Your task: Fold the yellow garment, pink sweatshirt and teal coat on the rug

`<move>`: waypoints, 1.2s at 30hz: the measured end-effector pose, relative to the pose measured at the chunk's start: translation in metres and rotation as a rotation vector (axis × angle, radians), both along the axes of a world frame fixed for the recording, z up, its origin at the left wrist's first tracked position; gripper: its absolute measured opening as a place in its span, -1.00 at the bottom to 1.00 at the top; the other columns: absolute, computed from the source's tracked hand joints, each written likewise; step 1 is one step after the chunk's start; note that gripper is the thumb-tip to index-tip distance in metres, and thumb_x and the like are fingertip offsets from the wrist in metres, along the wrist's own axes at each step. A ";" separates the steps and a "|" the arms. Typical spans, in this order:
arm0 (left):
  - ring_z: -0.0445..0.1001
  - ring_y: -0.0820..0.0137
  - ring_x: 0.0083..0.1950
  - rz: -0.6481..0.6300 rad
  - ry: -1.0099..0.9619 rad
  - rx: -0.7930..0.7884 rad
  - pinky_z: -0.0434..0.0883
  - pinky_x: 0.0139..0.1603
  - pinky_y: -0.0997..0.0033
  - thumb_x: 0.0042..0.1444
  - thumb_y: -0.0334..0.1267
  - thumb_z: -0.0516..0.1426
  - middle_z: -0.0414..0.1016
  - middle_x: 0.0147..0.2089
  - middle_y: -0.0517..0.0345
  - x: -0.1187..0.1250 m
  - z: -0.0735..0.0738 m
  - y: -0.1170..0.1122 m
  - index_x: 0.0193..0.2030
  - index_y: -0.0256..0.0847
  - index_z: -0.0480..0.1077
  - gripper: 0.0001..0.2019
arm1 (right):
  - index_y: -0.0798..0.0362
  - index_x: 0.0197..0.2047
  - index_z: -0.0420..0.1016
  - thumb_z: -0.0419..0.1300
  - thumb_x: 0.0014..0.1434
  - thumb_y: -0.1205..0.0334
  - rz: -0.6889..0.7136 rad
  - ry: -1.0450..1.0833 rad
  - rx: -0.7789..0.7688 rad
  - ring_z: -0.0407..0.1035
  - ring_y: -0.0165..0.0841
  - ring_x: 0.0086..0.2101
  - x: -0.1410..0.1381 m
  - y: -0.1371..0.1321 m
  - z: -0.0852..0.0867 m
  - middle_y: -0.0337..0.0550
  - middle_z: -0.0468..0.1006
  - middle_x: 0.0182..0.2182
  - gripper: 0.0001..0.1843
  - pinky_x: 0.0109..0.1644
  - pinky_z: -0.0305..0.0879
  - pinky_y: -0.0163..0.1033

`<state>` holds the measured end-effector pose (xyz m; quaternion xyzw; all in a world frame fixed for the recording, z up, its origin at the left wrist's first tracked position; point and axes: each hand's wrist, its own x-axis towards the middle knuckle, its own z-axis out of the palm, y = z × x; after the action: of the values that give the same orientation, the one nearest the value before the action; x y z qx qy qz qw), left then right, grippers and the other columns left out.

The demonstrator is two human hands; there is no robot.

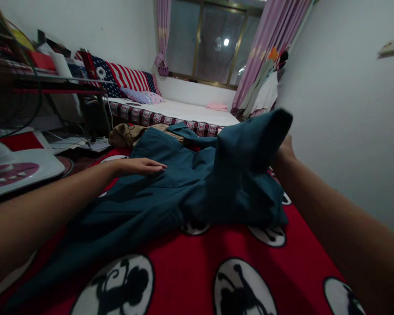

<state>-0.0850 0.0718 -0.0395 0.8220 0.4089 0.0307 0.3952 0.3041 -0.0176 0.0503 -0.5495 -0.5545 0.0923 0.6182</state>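
Note:
A teal long-sleeved garment [170, 175] lies spread over a red blanket with white oval patches [184, 271]. One long part of it trails toward the lower left. My left hand [139, 166] has its fingers stretched out flat over the cloth; whether it presses on it I cannot tell. At the right, my right hand [285, 151] holds up a part of the garment that looks like a sleeve, its dark open end pointing up and right. That raised cloth is blurred and hides most of my right fingers.
Behind the garment lies a brown patterned cloth [126, 134]. A bed with a white top [184, 109] stands under the window. To the left are a cluttered desk [62, 83] and a white appliance [22, 168]. Clothes [265, 89] hang by the right wall [348, 113].

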 end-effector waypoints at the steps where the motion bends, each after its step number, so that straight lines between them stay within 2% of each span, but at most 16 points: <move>1: 0.34 0.20 0.26 0.054 -0.028 -0.039 0.36 0.16 0.32 0.06 0.34 0.02 0.30 0.32 0.04 -0.010 0.004 -0.001 0.34 -0.04 0.19 -0.21 | 0.06 -0.29 0.40 0.17 0.03 0.25 -0.161 0.064 0.052 0.46 -0.33 -0.35 0.017 0.007 -0.009 -0.15 0.53 -0.34 -0.86 -0.31 0.43 -0.19; 2: 0.38 0.20 0.23 0.093 -0.037 -0.059 0.39 0.11 0.34 0.05 0.33 0.03 0.33 0.29 0.02 -0.020 0.007 -0.003 0.36 -0.05 0.16 -0.20 | 0.05 -0.26 0.41 0.20 -0.01 0.26 -0.214 0.058 0.044 0.48 -0.28 -0.30 0.029 0.006 -0.022 -0.12 0.54 -0.30 -0.81 -0.24 0.45 -0.13; 4: 0.41 0.19 0.20 0.124 -0.005 -0.024 0.40 0.10 0.37 0.03 0.29 0.09 0.40 0.24 0.02 -0.036 0.007 -0.008 0.33 -0.10 0.21 -0.20 | 0.03 -0.21 0.42 0.24 -0.04 0.22 -0.186 -0.047 -0.030 0.49 -0.20 -0.21 0.041 -0.011 -0.055 -0.07 0.56 -0.23 -0.73 -0.12 0.46 -0.04; 6: 0.40 0.19 0.20 0.120 0.052 0.083 0.35 0.15 0.37 -0.01 0.24 0.15 0.45 0.20 0.02 -0.047 0.003 -0.015 0.24 -0.22 0.33 -0.24 | 0.03 -0.17 0.44 0.27 -0.04 0.15 -0.169 -0.193 -0.133 0.49 -0.14 -0.15 0.042 -0.042 -0.087 -0.03 0.57 -0.18 -0.67 -0.03 0.43 0.01; 8: 0.40 0.20 0.19 0.112 0.086 0.167 0.28 0.21 0.34 0.02 0.18 0.16 0.45 0.19 -0.01 -0.054 -0.002 -0.025 0.19 -0.33 0.37 -0.29 | 0.03 -0.11 0.44 0.23 0.04 0.03 -0.164 -0.313 -0.197 0.47 -0.12 -0.09 0.042 -0.077 -0.111 0.00 0.56 -0.11 -0.63 -0.01 0.42 0.02; 10: 0.41 0.23 0.16 0.123 0.086 0.197 0.26 0.22 0.31 0.09 0.13 0.11 0.45 0.18 -0.02 -0.058 -0.002 -0.036 0.16 -0.38 0.37 -0.35 | 0.01 -0.08 0.45 0.17 0.13 -0.06 -0.141 -0.443 -0.210 0.44 -0.11 -0.03 0.047 -0.106 -0.125 -0.01 0.54 -0.06 -0.61 0.04 0.38 0.03; 13: 0.44 0.23 0.12 0.143 0.106 0.182 0.30 0.17 0.32 0.14 0.11 0.05 0.52 0.11 0.03 -0.061 0.005 -0.062 0.09 -0.30 0.44 -0.44 | -0.02 -0.01 0.43 0.13 0.19 -0.11 -0.096 -0.658 -0.208 0.41 -0.12 0.01 0.065 -0.139 -0.138 -0.03 0.52 -0.02 -0.58 0.12 0.31 0.03; 15: 0.45 0.22 0.11 0.093 0.156 0.136 0.33 0.14 0.34 0.10 0.11 0.10 0.53 0.08 0.09 -0.060 0.009 -0.083 0.10 -0.20 0.44 -0.46 | -0.02 0.08 0.37 0.17 0.16 -0.13 -0.087 -0.777 -0.218 0.40 -0.11 0.02 0.077 -0.154 -0.145 0.00 0.50 0.02 -0.48 0.12 0.32 0.02; 17: 0.42 0.20 0.15 0.010 0.210 0.140 0.33 0.15 0.34 -0.02 0.09 0.20 0.48 0.14 0.13 -0.056 0.011 -0.105 0.17 -0.10 0.39 -0.39 | 0.02 0.18 0.28 0.22 0.11 -0.16 -0.107 -0.856 -0.244 0.40 -0.07 0.03 0.083 -0.163 -0.153 0.05 0.46 0.05 -0.34 0.10 0.33 0.03; 20: 0.37 0.15 0.20 -0.060 0.283 0.280 0.30 0.20 0.31 -0.17 -0.01 0.29 0.40 0.22 0.13 -0.045 0.005 -0.131 0.23 -0.02 0.34 -0.27 | 0.09 0.24 0.19 0.21 0.11 -0.14 -0.202 -0.865 -0.252 0.35 -0.01 0.07 0.078 -0.168 -0.162 0.14 0.41 0.10 -0.26 0.12 0.31 0.10; 24: 0.41 0.14 0.17 -0.033 0.290 0.426 0.35 0.18 0.26 -0.16 -0.14 0.22 0.37 0.22 0.16 -0.038 -0.010 -0.145 0.20 0.05 0.36 -0.34 | 0.07 0.16 0.24 0.20 0.14 -0.01 -0.301 -0.811 -0.093 0.26 -0.02 0.14 0.059 -0.173 -0.161 0.14 0.33 0.14 -0.42 0.20 0.23 0.14; 28: 0.46 0.17 0.10 0.006 0.179 0.537 0.39 0.12 0.25 -0.10 -0.25 0.10 0.40 0.20 0.21 -0.040 -0.031 -0.144 0.14 0.09 0.37 -0.43 | -0.02 -0.10 0.44 0.17 0.15 0.26 -0.172 -0.972 -0.104 0.35 -0.11 0.02 0.050 -0.183 -0.162 0.01 0.43 0.01 -0.78 0.10 0.36 0.06; 30: 0.49 0.17 0.03 0.027 0.172 0.591 0.41 0.06 0.24 -0.11 -0.31 0.04 0.43 0.14 0.21 -0.041 -0.037 -0.140 0.07 0.08 0.40 -0.47 | -0.04 -0.10 0.48 0.11 0.14 0.37 -0.096 -1.052 -0.158 0.40 -0.16 -0.04 0.052 -0.185 -0.167 -0.02 0.47 -0.05 -0.73 0.00 0.43 -0.03; 33: 0.50 0.18 -0.03 0.084 0.202 0.686 0.40 -0.02 0.23 -0.14 -0.35 -0.01 0.49 0.04 0.20 -0.044 -0.030 -0.129 -0.07 0.04 0.46 -0.54 | -0.02 -0.09 0.51 0.03 0.13 0.44 -0.034 -1.110 -0.203 0.46 -0.25 -0.15 0.062 -0.181 -0.164 -0.05 0.51 -0.13 -0.65 -0.13 0.48 -0.17; 36: 0.46 0.20 -0.01 0.157 0.174 0.808 0.35 0.02 0.26 -0.17 -0.32 -0.02 0.49 0.03 0.20 -0.051 -0.007 -0.107 -0.15 -0.05 0.47 -0.58 | -0.02 -0.22 0.53 0.04 0.17 0.38 -0.047 -1.117 -0.120 0.48 -0.30 -0.24 0.076 -0.174 -0.140 -0.07 0.53 -0.21 -0.75 -0.20 0.46 -0.22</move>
<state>-0.1357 -0.0353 -0.0464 0.8767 0.4572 0.1492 0.0015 0.3804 -0.1917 -0.0899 -0.5611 -0.7791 -0.1951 0.2002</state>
